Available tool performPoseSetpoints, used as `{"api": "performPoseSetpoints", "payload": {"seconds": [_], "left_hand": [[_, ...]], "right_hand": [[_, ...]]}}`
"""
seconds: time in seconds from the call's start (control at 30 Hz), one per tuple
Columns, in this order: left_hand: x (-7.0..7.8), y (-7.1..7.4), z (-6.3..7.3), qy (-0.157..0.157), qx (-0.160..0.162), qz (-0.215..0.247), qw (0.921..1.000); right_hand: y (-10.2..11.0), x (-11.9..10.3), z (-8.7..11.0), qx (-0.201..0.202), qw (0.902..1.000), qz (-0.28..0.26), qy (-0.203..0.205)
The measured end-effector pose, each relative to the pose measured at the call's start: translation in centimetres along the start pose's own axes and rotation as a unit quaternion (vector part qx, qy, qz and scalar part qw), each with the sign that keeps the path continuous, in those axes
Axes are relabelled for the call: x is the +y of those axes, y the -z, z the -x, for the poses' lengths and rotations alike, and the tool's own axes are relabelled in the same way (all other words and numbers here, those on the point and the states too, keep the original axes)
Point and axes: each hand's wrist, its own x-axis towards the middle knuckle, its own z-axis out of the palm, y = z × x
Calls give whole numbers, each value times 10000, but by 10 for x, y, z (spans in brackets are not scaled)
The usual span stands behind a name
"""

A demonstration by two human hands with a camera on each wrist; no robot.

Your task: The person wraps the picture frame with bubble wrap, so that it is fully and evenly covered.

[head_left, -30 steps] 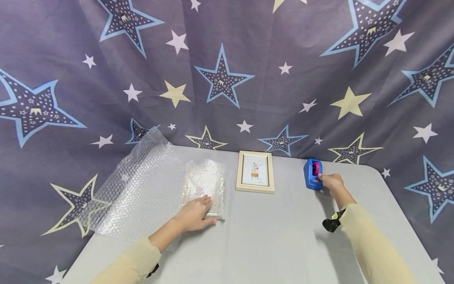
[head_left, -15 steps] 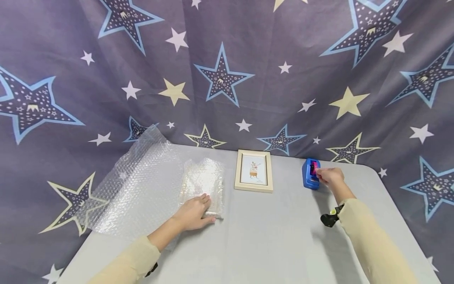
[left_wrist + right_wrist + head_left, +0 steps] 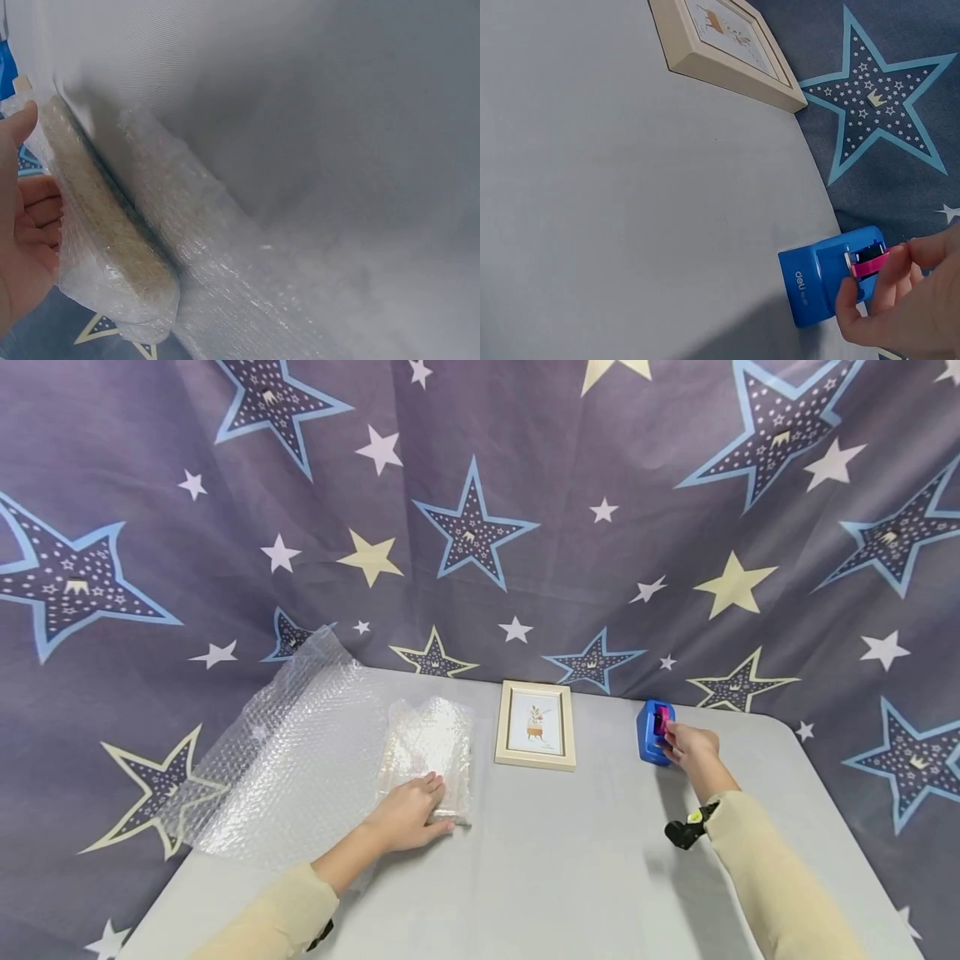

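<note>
A flat bubble-wrapped picture frame (image 3: 427,747) lies left of centre, its pale wooden edge showing through the wrap in the left wrist view. My left hand (image 3: 408,814) rests on its near part with fingers extended; in the left wrist view the thumb (image 3: 26,122) lies near one end. At the right back stands a blue tape dispenser (image 3: 810,281) with a pink tape roll (image 3: 871,264). The curled fingers of my right hand (image 3: 692,747) pinch the roll at its side, one fingertip against the dispenser body.
A loose sheet of bubble wrap (image 3: 300,760) spreads to the left and over the table edge. Between the hands, an unwrapped cream picture frame (image 3: 501,727) lies near the back of the white table (image 3: 570,868). A star-patterned curtain (image 3: 525,577) hangs directly behind.
The right hand shifts slightly at the tape dispenser, its fingers moving over the pink roll. The left hand stays on the wrapped frame. The head view shifts slightly.
</note>
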Motion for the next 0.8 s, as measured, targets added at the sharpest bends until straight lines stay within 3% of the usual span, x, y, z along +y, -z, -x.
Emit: {"api": "performPoseSetpoints", "payload": {"seconds": [0.4,0.8], "left_hand": [[0,-6,2,4,-9,39,10000],[-3,-2,1,66,0,-34,10000]], "right_hand": [[3,5,-1,231,9992,302,115],[4,4,-1,21,9999,-104,-6]]}}
